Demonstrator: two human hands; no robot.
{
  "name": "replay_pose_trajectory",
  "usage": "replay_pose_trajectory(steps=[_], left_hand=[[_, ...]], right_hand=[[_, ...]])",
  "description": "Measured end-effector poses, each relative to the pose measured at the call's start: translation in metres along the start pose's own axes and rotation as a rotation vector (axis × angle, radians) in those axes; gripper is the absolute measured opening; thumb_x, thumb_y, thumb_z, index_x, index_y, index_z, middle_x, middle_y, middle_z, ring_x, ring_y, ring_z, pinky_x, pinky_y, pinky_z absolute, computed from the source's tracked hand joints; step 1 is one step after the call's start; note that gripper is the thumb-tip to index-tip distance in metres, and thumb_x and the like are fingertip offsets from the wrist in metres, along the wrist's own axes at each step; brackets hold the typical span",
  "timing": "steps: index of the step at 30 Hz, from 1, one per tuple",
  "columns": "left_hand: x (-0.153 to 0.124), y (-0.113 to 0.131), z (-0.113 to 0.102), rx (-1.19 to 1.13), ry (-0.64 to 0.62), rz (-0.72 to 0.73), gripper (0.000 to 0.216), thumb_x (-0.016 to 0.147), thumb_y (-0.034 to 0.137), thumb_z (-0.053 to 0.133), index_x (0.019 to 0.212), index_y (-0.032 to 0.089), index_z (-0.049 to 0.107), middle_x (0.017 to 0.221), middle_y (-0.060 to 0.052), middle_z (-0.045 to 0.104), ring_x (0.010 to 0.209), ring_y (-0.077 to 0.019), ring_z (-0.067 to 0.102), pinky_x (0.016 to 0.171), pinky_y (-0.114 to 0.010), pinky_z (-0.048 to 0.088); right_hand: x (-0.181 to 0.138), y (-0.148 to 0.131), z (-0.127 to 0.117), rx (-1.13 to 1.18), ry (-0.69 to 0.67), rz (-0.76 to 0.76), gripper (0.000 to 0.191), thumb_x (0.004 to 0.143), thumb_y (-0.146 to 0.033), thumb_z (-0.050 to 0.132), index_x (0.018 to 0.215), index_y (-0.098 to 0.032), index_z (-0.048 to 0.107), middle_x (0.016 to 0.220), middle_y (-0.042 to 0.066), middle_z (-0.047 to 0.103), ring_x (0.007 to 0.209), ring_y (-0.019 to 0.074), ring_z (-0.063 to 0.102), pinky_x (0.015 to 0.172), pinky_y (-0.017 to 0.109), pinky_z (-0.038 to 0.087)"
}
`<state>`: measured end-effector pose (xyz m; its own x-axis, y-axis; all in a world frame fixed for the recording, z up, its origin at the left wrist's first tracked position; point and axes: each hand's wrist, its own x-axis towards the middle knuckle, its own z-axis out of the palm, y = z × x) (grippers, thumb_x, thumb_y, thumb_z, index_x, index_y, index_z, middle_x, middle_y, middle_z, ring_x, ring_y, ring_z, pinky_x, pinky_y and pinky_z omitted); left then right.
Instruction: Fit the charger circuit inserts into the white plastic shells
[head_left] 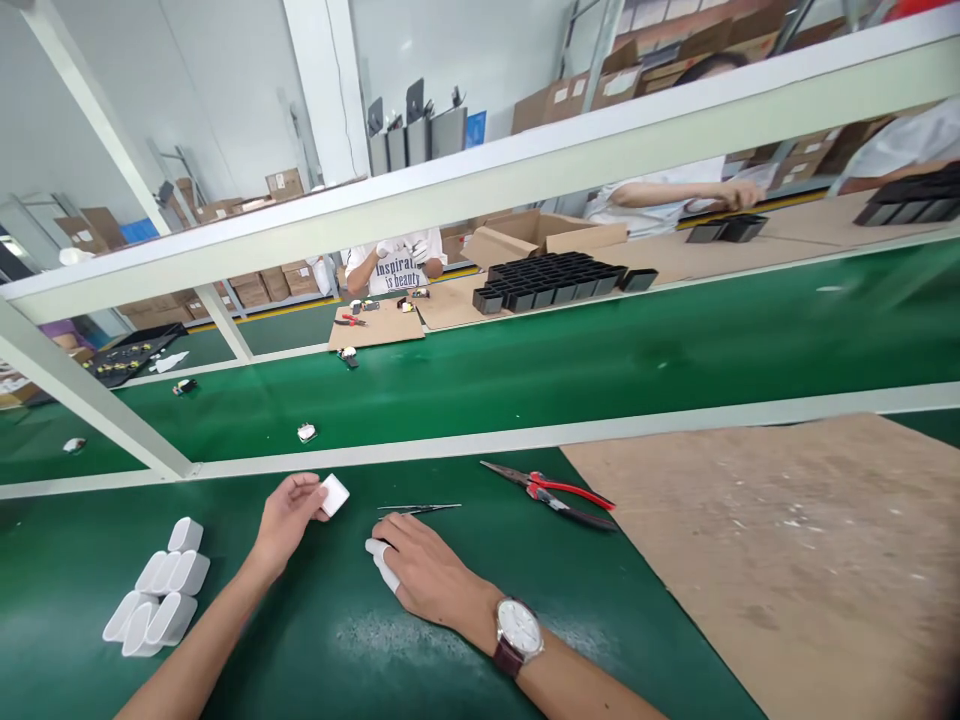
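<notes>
My left hand (291,520) is closed on a small white plastic housing (334,496), pinched between thumb and fingers above the green bench. My right hand (424,565) lies low over the bench, palm down, with a white finger cot on its thumb and a watch on the wrist. Its fingers are slightly bent and apart from the thumb. Tweezers (420,508) lie flat just beyond its fingertips; whether the fingers touch them I cannot tell. Long-nose pliers (551,492) with red and black handles rest to the right. Several white housings (169,585) stand grouped at the left.
A brown board (780,540) covers the right side. Behind a pale rail (465,445) runs a green conveyor belt (697,345) carrying small assemblies (307,432). Black boxes (551,280) stand across the belt, where other people work. A slanted frame post (97,400) rises at the left.
</notes>
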<state>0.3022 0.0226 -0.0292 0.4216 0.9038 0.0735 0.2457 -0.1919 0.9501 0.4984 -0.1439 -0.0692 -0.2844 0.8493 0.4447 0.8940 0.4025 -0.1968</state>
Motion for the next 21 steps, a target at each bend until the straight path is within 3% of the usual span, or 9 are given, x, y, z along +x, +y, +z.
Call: replay_pose_trajectory(steps=[5, 9, 12, 15, 18, 21], left_hand=[[0.088, 0.014, -0.030, 0.276, 0.249, 0.119, 0.034, 0.076, 0.039, 0.081, 0.103, 0.021, 0.068, 0.110, -0.009, 0.076, 0.108, -0.0298, 0.072, 0.096, -0.043, 0.058], [0.125, 0.012, -0.044, 0.446, 0.377, 0.125, 0.025, 0.075, 0.026, 0.074, 0.096, 0.019, 0.064, 0.098, -0.014, 0.075, 0.113, -0.0399, 0.069, 0.104, -0.058, 0.049], [0.124, 0.003, -0.030, 0.530, 0.370, 0.225, 0.031, 0.079, 0.028, 0.071, 0.106, 0.017, 0.064, 0.122, -0.022, 0.070, 0.135, -0.0450, 0.053, 0.114, -0.065, 0.038], [0.117, -0.007, -0.001, 0.573, 0.257, 0.347, 0.038, 0.083, 0.033, 0.070, 0.118, 0.019, 0.064, 0.140, -0.019, 0.062, 0.144, -0.0396, 0.046, 0.120, -0.058, 0.035], [0.120, -0.014, 0.028, 0.580, 0.147, 0.387, 0.042, 0.083, 0.030, 0.071, 0.123, 0.019, 0.064, 0.137, -0.018, 0.065, 0.137, -0.0381, 0.054, 0.116, -0.056, 0.042], [0.128, -0.010, 0.047, 0.564, 0.111, 0.374, 0.041, 0.086, 0.030, 0.068, 0.124, 0.014, 0.065, 0.122, -0.022, 0.070, 0.124, -0.0411, 0.063, 0.106, -0.060, 0.049]], right_hand=[[0.000, 0.001, 0.001, 0.011, 0.010, 0.024, 0.015, 0.094, -0.009, 0.058, 0.099, -0.015, 0.070, 0.108, 0.008, 0.067, 0.099, 0.0240, 0.058, 0.094, 0.039, 0.051], [-0.001, 0.001, 0.000, 0.015, -0.002, 0.033, 0.011, 0.091, -0.010, 0.061, 0.094, -0.016, 0.069, 0.107, 0.007, 0.067, 0.098, 0.0235, 0.057, 0.092, 0.039, 0.050], [-0.001, 0.000, -0.001, 0.030, 0.017, 0.035, 0.012, 0.092, -0.011, 0.060, 0.100, -0.016, 0.068, 0.107, 0.007, 0.066, 0.099, 0.0230, 0.057, 0.094, 0.038, 0.049], [0.001, 0.003, 0.000, 0.019, 0.074, 0.095, 0.017, 0.089, -0.009, 0.061, 0.104, -0.016, 0.068, 0.111, 0.008, 0.065, 0.103, 0.0248, 0.056, 0.098, 0.040, 0.047], [0.001, 0.012, 0.002, -0.047, 0.147, 0.241, 0.030, 0.086, -0.006, 0.061, 0.115, -0.014, 0.067, 0.117, 0.011, 0.064, 0.106, 0.0274, 0.055, 0.096, 0.042, 0.047], [-0.001, 0.030, 0.002, -0.164, 0.184, 0.381, 0.037, 0.087, -0.002, 0.057, 0.122, -0.013, 0.065, 0.109, 0.011, 0.064, 0.097, 0.0271, 0.056, 0.090, 0.043, 0.048]])
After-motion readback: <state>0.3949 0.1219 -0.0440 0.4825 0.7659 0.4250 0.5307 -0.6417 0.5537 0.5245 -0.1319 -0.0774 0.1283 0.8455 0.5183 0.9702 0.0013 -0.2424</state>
